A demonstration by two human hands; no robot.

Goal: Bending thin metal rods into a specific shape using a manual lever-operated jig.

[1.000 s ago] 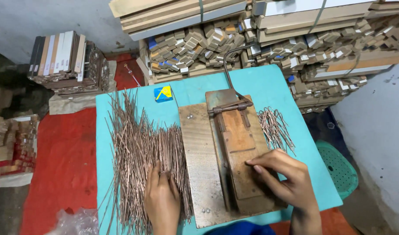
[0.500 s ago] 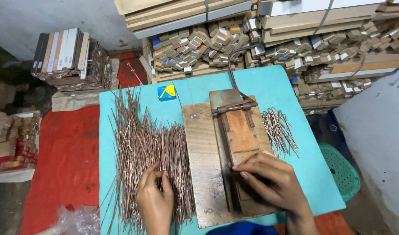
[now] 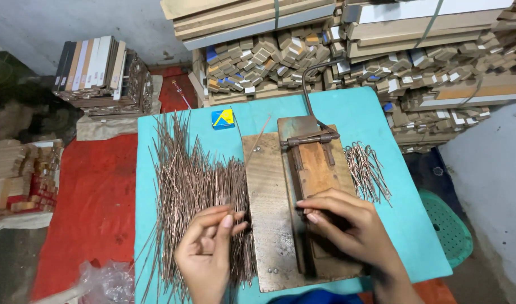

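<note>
At the far left a red mat (image 3: 95, 208) lay on the floor beside the turquoise desk (image 3: 376, 112). On the desk's left part spread a heap of thin copper-coloured rods (image 3: 190, 180), most lying lengthwise away from the person. The left hand (image 3: 208, 247) rested on the heap's near end, its fingertips pinched around one rod (image 3: 252, 151) that slanted up over the wooden board (image 3: 266, 197). Such a rod looked light, stiff yet easily bent, and smooth enough to slip, so a pinch near its near end, as here, seemed the sound hold. Right of that, the right hand (image 3: 342, 228) pressed down, fingers curled, on the wooden press block (image 3: 317, 169) with its metal hinge bar, grasping nothing loose. Further right lay a smaller pile of bent wire pieces (image 3: 368, 169).
</note>
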